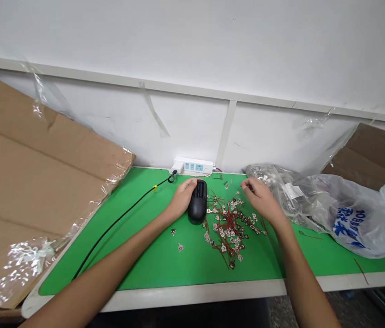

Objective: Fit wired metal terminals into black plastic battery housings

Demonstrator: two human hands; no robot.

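My left hand [183,198] is closed on the side of a black oval plastic housing [198,210], which has an open slotted recess at its far end. The housing rests on the green mat, left of a pile of small metal contact tabs with red wires [229,223]. Beyond the pile's right edge is my right hand [260,197], fingers curled and pinched together. Whatever may be between those fingertips is too small to make out. Two loose metal contacts [180,247] lie near my left forearm.
A white power strip [194,166] stands against the wall, with a black cable [120,217] running from its plug. Clear plastic bags [281,187] and a white printed bag [363,218] sit at right. Cardboard [42,168] leans along the left; more stands far right.
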